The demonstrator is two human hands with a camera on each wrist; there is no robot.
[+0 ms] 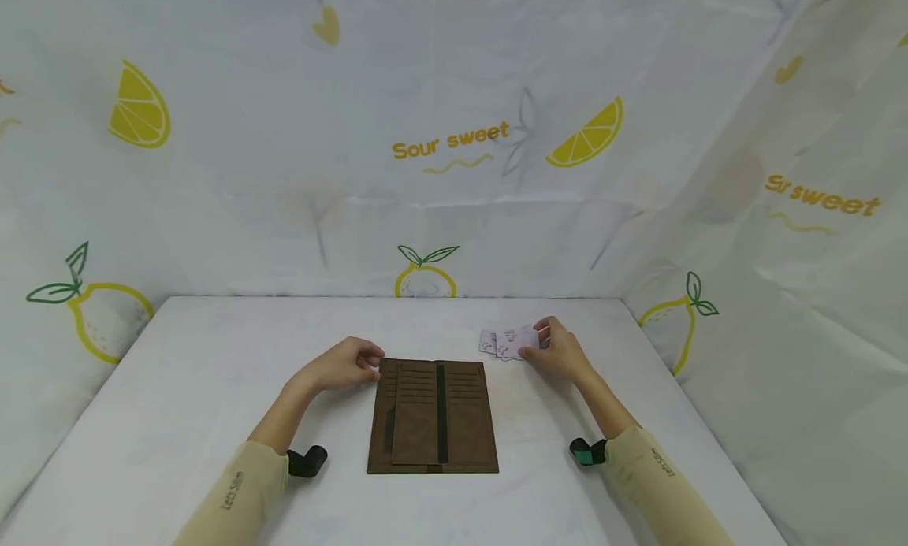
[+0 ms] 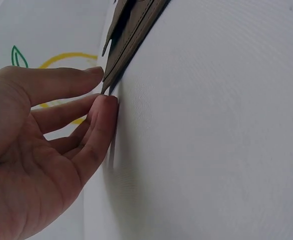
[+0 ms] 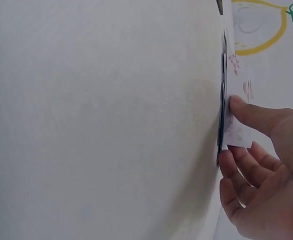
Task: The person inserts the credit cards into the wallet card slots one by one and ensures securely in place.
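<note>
A brown wallet [image 1: 464, 420] lies opened out flat on the white table, showing rows of card slots and a dark strip down its middle. At its upper left corner my left hand [image 1: 347, 363] pinches the edge; in the left wrist view the thumb and fingers of that hand [image 2: 61, 125] meet at the wallet's corner [image 2: 131, 42]. Pale printed cards [image 1: 512, 342] lie overlapping to the upper right of the wallet. My right hand [image 1: 556, 351] holds the top card [image 3: 240, 131] by its right end, thumb on the face and fingertips at the edge.
White cloth with lemon prints [image 1: 426, 207] hangs behind the table [image 1: 213, 388] and along its right side. Black bands with small devices sit at both wrists, the left one [image 1: 307, 461] and the right one [image 1: 587, 452], just above the tabletop.
</note>
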